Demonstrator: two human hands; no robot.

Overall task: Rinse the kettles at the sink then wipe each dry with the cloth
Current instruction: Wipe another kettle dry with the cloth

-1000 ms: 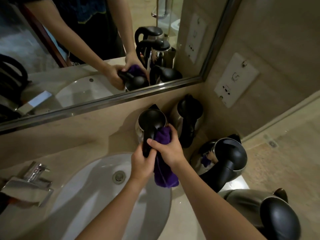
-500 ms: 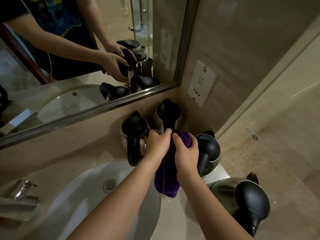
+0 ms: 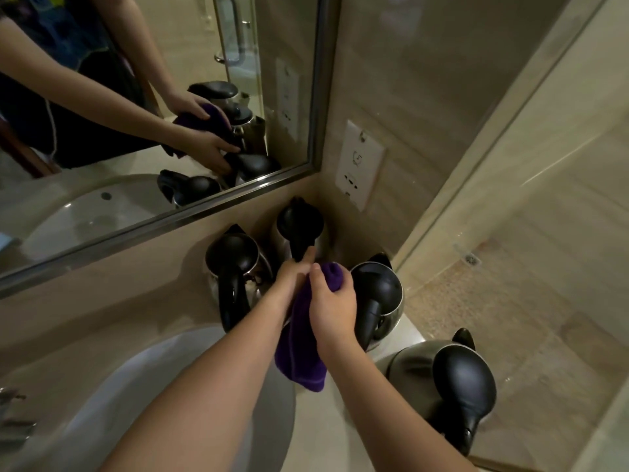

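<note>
At the tabletop's back corner, the left hand grips the rear kettle by its handle; the right hand clutches the soft cloth. Steel looks slippery, so the handle seems the safest hold.

Four steel kettles with black lids and handles, all upright, clustered right of the sink. Corner kettle farthest back from the sink, handle gripped. Left kettle nearest the sink's rim, handle toward the basin. Third kettle further right of the sink; fourth kettle farthest right. Purple cloth bunched on top, draping down just right of the sink, between left and third kettles.
</note>
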